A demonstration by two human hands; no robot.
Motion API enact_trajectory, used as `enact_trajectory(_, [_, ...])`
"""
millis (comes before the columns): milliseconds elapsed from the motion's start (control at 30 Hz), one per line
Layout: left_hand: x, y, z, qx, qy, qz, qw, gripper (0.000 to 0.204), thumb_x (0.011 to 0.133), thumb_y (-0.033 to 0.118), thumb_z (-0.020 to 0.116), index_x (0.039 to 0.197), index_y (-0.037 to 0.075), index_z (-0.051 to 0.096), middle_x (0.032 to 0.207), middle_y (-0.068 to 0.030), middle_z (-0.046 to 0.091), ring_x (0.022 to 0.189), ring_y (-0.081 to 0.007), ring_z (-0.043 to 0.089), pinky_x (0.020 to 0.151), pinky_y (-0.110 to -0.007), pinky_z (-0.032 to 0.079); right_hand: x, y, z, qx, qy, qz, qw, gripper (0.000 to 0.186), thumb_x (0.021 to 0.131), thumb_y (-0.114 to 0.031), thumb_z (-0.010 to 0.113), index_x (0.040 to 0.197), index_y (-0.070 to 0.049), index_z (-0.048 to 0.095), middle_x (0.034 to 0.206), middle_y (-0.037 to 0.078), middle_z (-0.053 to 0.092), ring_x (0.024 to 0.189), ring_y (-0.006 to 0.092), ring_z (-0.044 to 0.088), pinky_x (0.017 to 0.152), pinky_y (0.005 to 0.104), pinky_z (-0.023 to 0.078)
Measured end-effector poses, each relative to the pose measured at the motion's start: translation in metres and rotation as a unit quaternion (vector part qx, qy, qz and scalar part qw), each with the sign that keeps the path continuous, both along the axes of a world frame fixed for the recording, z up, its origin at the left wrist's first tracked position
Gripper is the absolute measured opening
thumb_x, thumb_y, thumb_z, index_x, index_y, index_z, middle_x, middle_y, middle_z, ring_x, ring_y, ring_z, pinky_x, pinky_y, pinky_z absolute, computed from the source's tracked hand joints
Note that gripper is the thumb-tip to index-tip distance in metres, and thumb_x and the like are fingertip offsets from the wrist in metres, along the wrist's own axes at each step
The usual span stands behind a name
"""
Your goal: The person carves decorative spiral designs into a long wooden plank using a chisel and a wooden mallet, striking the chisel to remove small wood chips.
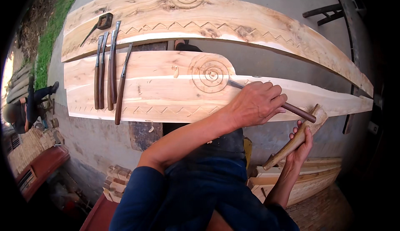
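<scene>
My left hand point(258, 104) is closed around the dark wooden handle of a chisel point(300, 112), its blade tip at the right edge of a carved spiral point(212, 74). That spiral lies on the nearer pale plank point(158, 93), which also bears a zigzag line along its near side. My right hand point(301, 142) grips a wooden mallet point(278, 157). The mallet's head is at the butt end of the chisel handle; whether they touch I cannot tell. Several more chisels point(112, 70) lie side by side across the plank's left part.
A second plank point(233, 16), with its own spiral and zigzag, lies beyond. On it rests a small dark box-shaped tool point(105, 21) with a thin handle. Cut timber point(308, 181) is stacked below right. Another person point(25, 110) is at the far left, near a red bench point(46, 168).
</scene>
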State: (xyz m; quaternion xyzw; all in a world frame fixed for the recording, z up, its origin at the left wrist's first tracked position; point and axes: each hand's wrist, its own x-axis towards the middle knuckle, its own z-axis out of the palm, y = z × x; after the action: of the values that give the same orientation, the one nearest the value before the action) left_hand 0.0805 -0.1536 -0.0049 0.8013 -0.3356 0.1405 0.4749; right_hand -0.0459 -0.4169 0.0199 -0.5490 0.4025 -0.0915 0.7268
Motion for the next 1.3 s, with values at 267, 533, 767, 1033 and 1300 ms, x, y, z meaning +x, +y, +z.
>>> enact_trajectory(267, [-0.008,0.003,-0.006,0.029,-0.035,0.019,0.999,0.030,0.092,0.028,0.083,0.118,0.017,0.073,0.089,-0.0033,0.056,0.073,-0.0209,0.065,0.060,-0.037,0.052,0.004,0.012,0.013,0.072,-0.032,-0.037,0.996,0.037,0.115,-0.031,0.059,0.138,-0.002,0.061,0.117,0.016,0.074,0.088,0.0183,0.067,0.065,0.0304,0.055])
enact_trajectory(533, [-0.008,0.005,0.001,0.024,-0.010,-0.001,1.000,0.029,0.094,0.039,0.082,0.113,0.020,0.071,0.082,-0.0003,0.055,0.069,-0.0202,0.066,0.057,-0.038,0.052,-0.003,0.010,0.009,0.093,-0.060,-0.040,0.993,0.044,0.117,-0.039,0.058,0.139,-0.002,0.062,0.115,0.017,0.075,0.083,0.0212,0.066,0.064,0.0321,0.053])
enact_trajectory(767, [-0.007,0.006,0.000,0.038,0.014,-0.026,0.999,0.030,0.098,0.045,0.079,0.111,0.020,0.069,0.082,-0.0018,0.056,0.070,-0.0221,0.068,0.056,-0.041,0.051,-0.003,0.010,0.008,0.080,-0.048,-0.032,0.995,0.050,0.117,-0.039,0.058,0.147,0.000,0.060,0.110,0.012,0.070,0.081,0.0193,0.065,0.065,0.0324,0.052])
enact_trajectory(1033, [-0.006,0.011,-0.002,0.049,0.025,-0.066,0.996,0.028,0.101,0.045,0.076,0.110,0.020,0.068,0.082,-0.0026,0.056,0.070,-0.0234,0.068,0.056,-0.043,0.049,-0.007,0.012,0.005,0.021,-0.038,-0.044,0.998,0.047,0.112,-0.024,0.063,0.151,0.001,0.057,0.108,0.010,0.068,0.084,0.0171,0.064,0.068,0.0315,0.052])
enact_trajectory(1300, [-0.005,0.010,-0.001,0.049,0.052,-0.065,0.995,0.026,0.100,0.045,0.077,0.106,0.021,0.071,0.082,-0.0024,0.058,0.073,-0.0245,0.070,0.056,-0.044,0.049,-0.013,0.007,0.014,-0.146,-0.007,-0.137,0.980,0.037,0.106,-0.020,0.074,0.135,0.002,0.066,0.104,0.006,0.068,0.090,0.0144,0.065,0.076,0.0318,0.053])
